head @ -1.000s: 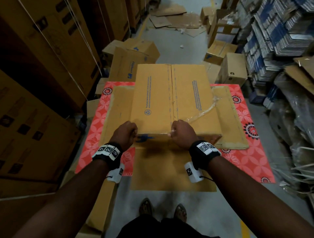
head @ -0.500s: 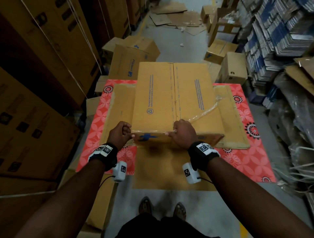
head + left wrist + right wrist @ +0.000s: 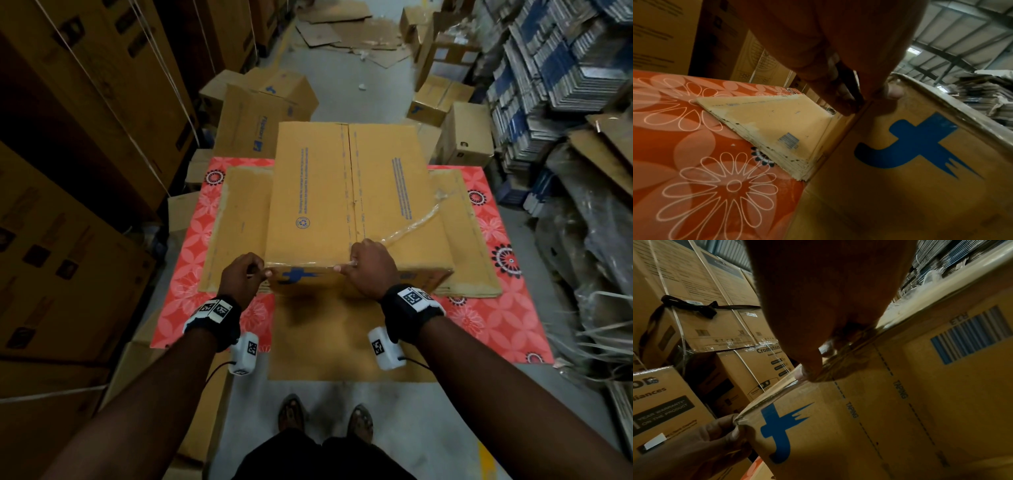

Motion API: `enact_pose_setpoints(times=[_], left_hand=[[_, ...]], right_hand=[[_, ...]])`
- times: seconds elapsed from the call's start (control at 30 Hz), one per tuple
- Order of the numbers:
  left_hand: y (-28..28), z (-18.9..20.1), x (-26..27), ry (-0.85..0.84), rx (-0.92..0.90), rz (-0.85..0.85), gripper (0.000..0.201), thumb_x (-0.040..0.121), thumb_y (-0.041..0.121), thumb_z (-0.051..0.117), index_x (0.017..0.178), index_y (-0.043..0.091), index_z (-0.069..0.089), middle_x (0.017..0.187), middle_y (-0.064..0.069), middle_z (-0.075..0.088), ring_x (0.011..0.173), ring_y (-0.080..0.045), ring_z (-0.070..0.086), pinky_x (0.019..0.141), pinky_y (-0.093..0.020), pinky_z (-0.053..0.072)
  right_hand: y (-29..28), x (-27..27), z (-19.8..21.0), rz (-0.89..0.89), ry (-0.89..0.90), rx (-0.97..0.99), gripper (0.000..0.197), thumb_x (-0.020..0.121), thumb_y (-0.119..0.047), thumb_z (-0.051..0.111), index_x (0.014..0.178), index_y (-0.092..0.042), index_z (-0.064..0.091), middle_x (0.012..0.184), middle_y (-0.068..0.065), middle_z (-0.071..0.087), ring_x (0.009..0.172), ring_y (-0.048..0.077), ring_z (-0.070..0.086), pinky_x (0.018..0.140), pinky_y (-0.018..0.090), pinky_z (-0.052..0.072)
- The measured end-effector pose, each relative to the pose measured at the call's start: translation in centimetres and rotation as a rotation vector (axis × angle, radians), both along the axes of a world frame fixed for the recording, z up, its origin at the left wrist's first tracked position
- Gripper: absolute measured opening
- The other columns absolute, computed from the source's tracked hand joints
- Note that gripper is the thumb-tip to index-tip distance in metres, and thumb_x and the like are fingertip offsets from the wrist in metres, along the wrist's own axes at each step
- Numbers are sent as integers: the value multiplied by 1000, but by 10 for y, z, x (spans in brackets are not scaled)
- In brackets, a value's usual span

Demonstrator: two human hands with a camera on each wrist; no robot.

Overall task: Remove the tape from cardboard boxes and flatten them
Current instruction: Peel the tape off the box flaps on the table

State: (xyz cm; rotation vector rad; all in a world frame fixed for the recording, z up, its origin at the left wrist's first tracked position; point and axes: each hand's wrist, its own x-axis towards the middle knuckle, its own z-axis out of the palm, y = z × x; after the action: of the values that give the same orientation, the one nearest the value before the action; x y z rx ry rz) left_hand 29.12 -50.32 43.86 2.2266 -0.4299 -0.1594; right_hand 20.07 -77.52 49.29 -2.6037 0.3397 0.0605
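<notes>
Left hand (image 3: 241, 274) and right hand (image 3: 371, 269) each pinch clear tape (image 3: 301, 265) along the box (image 3: 346, 192) edge — thin, stretchy, tear-prone — best gripped close to the cardboard.

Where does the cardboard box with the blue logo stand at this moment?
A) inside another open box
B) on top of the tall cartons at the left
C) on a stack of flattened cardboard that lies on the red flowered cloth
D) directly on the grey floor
C: the cardboard box stands on the flattened cardboard, which lies on the red flowered cloth.
</notes>
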Motion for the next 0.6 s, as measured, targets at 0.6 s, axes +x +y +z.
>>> enact_pose_setpoints(times=[0.6], left_hand=[[-3, -21, 10, 329, -268, 19, 33, 95, -5, 43, 78, 22, 47, 67, 19, 54, 70, -17, 47, 75, -38, 46]], right_hand=[[1, 4, -3, 0, 12, -29, 46, 80, -48, 72, 63, -23, 37, 78, 2, 44, 82, 21, 40, 68, 30, 28]])
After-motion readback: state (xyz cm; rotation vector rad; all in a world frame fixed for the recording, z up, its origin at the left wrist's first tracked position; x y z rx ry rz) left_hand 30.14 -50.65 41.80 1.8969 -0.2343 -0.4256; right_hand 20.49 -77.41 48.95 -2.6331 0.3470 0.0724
